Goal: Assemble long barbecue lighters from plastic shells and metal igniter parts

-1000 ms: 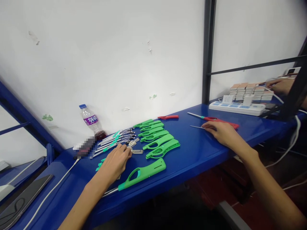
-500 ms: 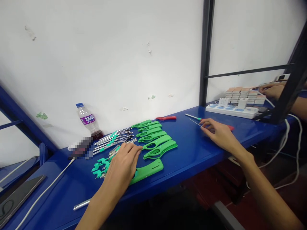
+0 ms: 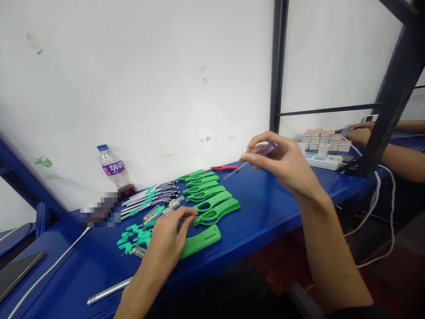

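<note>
By the white wall [image 3: 149, 88] stands 1 bottle [image 3: 113, 169] with a blue cap [image 3: 102, 147], dark drink [image 3: 126, 191] low inside. A white cable [image 3: 49, 267] runs down the left, near a flat device [image 3: 16, 274]. Off right, stacked blocks [image 3: 320, 136] sit behind a power strip [image 3: 332, 163].

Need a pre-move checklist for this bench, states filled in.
1. Screwdriver held in the right hand: ok, gripped by its purple handle.
2. Left hand touching the nearest green shell: cannot tell, fingertips are right at its narrow end.
3. Green lighter fully visible: not ok, the left hand covers part of it.
4. Red piece near the wall clear of both hands: ok.
5. Bottle capped: ok.
</note>
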`<act>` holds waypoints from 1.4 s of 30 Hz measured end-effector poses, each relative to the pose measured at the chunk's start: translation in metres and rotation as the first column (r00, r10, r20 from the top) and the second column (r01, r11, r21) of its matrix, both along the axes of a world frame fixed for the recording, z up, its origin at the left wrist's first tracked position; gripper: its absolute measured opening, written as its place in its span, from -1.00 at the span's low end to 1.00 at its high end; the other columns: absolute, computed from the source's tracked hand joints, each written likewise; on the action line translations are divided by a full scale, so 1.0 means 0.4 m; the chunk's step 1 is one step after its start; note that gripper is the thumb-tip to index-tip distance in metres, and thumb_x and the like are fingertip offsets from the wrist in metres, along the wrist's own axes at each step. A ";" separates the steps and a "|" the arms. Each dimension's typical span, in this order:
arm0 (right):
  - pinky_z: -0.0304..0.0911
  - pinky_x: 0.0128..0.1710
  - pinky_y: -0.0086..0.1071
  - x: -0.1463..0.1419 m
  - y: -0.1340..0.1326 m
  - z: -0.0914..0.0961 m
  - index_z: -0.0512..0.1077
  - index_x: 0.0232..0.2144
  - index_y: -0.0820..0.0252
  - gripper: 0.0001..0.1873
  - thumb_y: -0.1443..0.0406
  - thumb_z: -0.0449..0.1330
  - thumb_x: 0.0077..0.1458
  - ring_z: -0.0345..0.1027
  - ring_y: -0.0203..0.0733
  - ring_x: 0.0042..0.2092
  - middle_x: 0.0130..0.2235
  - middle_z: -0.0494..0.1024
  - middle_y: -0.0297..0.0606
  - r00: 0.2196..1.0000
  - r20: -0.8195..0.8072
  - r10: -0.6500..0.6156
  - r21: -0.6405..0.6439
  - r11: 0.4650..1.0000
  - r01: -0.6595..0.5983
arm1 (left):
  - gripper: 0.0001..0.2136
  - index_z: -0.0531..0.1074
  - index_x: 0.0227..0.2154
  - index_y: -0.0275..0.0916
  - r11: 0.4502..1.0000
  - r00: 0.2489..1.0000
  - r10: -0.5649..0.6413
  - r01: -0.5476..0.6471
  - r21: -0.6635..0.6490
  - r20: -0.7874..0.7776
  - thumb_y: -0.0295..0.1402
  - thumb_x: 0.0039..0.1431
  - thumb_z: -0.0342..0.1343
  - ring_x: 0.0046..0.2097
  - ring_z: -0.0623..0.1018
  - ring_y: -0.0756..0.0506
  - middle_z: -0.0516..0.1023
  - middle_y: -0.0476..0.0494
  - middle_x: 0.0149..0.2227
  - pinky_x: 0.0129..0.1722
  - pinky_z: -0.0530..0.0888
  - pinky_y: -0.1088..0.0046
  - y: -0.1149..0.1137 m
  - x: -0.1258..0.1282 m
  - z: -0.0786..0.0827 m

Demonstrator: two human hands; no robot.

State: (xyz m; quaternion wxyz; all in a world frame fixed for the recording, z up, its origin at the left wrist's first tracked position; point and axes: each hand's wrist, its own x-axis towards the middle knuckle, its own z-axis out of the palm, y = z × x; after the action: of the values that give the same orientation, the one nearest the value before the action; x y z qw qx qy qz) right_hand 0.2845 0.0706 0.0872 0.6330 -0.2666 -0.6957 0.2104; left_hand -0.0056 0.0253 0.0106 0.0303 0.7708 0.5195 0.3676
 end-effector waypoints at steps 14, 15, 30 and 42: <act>0.29 -0.56 -0.50 -0.169 0.003 -0.057 0.41 -0.09 0.08 -0.77 0.11 0.27 0.35 0.30 -0.38 -0.56 -0.51 0.51 -0.47 0.909 -0.050 0.413 -0.093 0.905 -0.416 | -0.83 0.68 -0.13 -0.07 0.990 0.979 -0.141 0.138 0.029 0.146 -0.31 0.37 0.17 -0.34 0.66 -0.01 0.76 0.02 -0.21 -0.35 0.51 0.54 -0.010 0.030 -0.027; 0.28 -0.56 -0.50 -0.172 0.003 -0.058 0.41 -0.10 0.09 -0.77 0.11 0.27 0.34 0.30 -0.39 -0.56 -0.51 0.51 -0.47 0.905 -0.054 0.422 -0.093 0.900 -0.425 | -0.83 0.68 -0.12 -0.07 0.989 0.977 -0.151 0.147 0.032 0.151 -0.31 0.37 0.18 -0.36 0.65 -0.01 0.76 0.02 -0.22 -0.36 0.51 0.55 -0.015 0.028 -0.025; 0.28 -0.55 -0.48 -0.211 -0.011 -0.072 0.40 -0.12 0.07 -0.82 0.16 0.29 0.33 0.30 -0.39 -0.55 -0.49 0.51 -0.47 0.887 -0.061 0.459 -0.088 0.882 -0.462 | -0.81 0.68 -0.15 -0.14 0.982 0.953 -0.141 0.169 -0.082 0.267 -0.25 0.32 0.19 -0.37 0.69 -0.05 0.75 -0.03 -0.31 -0.40 0.54 0.51 -0.044 0.013 0.011; 0.33 -0.52 -0.49 -0.202 -0.019 -0.065 0.40 -0.16 0.09 -0.78 0.12 0.29 0.33 0.34 -0.38 -0.52 -0.48 0.48 -0.48 0.886 -0.005 0.463 -0.103 0.881 -0.461 | -0.82 0.66 -0.14 -0.15 0.989 0.958 -0.093 0.121 -0.088 0.273 -0.23 0.33 0.22 -0.38 0.67 -0.07 0.74 -0.05 -0.33 -0.42 0.52 0.49 -0.050 0.029 -0.007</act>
State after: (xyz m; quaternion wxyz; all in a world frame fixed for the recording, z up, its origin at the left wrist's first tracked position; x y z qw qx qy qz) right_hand 0.2036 0.0630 0.0612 0.5436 -0.1269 -0.7337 0.3874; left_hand 0.0062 0.0053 0.0080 0.1603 0.7384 0.4864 0.4387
